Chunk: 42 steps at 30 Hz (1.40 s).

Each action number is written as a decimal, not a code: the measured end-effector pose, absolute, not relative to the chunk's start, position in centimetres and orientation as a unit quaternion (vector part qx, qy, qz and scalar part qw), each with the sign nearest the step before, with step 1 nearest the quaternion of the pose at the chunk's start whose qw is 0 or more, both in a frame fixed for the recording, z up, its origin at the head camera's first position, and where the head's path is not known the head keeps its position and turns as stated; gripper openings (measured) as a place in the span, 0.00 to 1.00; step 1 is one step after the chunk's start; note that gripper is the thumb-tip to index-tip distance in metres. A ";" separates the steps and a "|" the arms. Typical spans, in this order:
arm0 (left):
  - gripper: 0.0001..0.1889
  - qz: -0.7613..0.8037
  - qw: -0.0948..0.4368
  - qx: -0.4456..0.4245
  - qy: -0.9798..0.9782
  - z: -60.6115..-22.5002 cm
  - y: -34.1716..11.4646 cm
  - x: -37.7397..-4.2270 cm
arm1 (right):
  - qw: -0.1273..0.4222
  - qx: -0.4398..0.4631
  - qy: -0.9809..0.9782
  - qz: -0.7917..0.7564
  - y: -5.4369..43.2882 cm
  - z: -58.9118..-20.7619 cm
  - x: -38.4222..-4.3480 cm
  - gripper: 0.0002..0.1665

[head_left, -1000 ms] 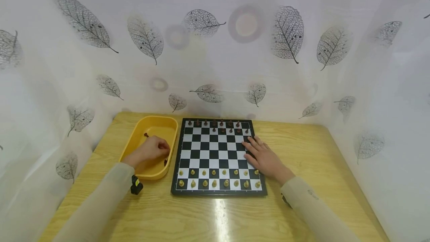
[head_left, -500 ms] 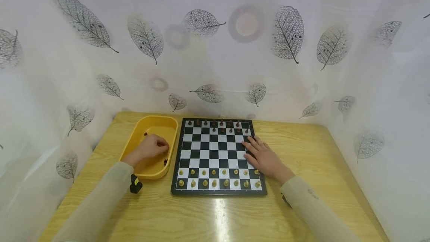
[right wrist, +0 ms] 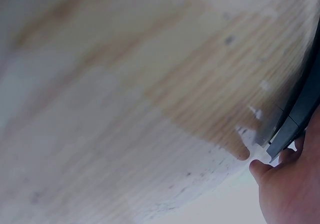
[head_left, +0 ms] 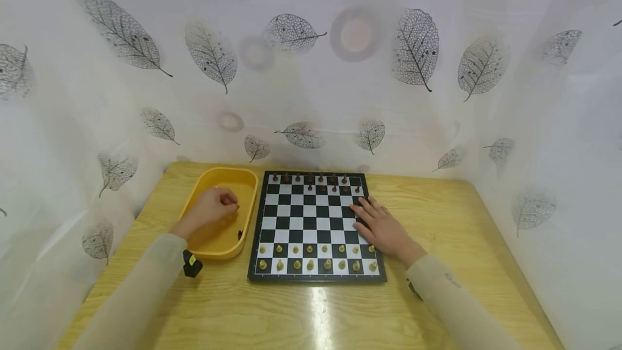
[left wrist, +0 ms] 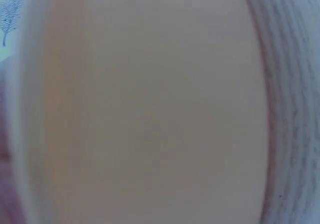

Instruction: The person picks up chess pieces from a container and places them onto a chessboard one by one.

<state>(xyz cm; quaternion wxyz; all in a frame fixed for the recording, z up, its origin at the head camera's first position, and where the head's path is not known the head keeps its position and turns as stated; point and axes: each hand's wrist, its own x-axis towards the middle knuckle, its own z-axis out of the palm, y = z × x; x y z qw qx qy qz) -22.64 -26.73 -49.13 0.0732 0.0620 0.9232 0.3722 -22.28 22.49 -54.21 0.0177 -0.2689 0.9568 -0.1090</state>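
Note:
In the head view my left hand (head_left: 209, 209) is over the yellow tray (head_left: 252, 188), thumb and fingers pinched together with a small dark bit of a chess piece (head_left: 238, 207) at their tips. Another dark chess piece (head_left: 240, 235) lies by the tray's right wall. My right hand (head_left: 386, 231) rests flat with fingers spread on the right edge of the chessboard (head_left: 296, 223). Dark red pieces (head_left: 320, 178) stand along the board's far rows, and gold pieces (head_left: 310, 265) fill the two near rows. A blurred pale surface covers most of the left wrist view.
The wooden table (head_left: 291, 317) carries the tray at left and the board at centre. A white curtain (head_left: 311, 96) with leaf prints hangs close behind and at both sides. In the right wrist view, the board's dark edge (right wrist: 295, 119) runs beside the right hand.
My left hand has drawn back to the left and slightly away from the tray's right wall. A dark piece seen earlier behind it no longer shows. The right hand stays put.

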 end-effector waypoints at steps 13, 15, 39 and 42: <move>0.15 0.361 0.001 0.069 0.930 -47.7 -27.9 -22.4 | 0.015 -0.267 0.958 -0.105 22.4 -54.0 -22.2 0.37; 0.15 0.369 -0.004 0.067 0.927 -47.4 -27.9 -22.5 | 0.017 -0.266 0.958 -0.105 22.4 -53.9 -22.2 0.37; 0.16 0.384 0.014 0.086 0.919 -44.3 -21.9 -24.7 | 0.016 -0.270 0.957 -0.102 22.5 -54.1 -22.2 0.38; 0.16 0.379 -0.002 0.094 0.921 -44.3 -20.8 -25.2 | 0.018 -0.269 0.958 -0.100 22.5 -54.1 -22.2 0.38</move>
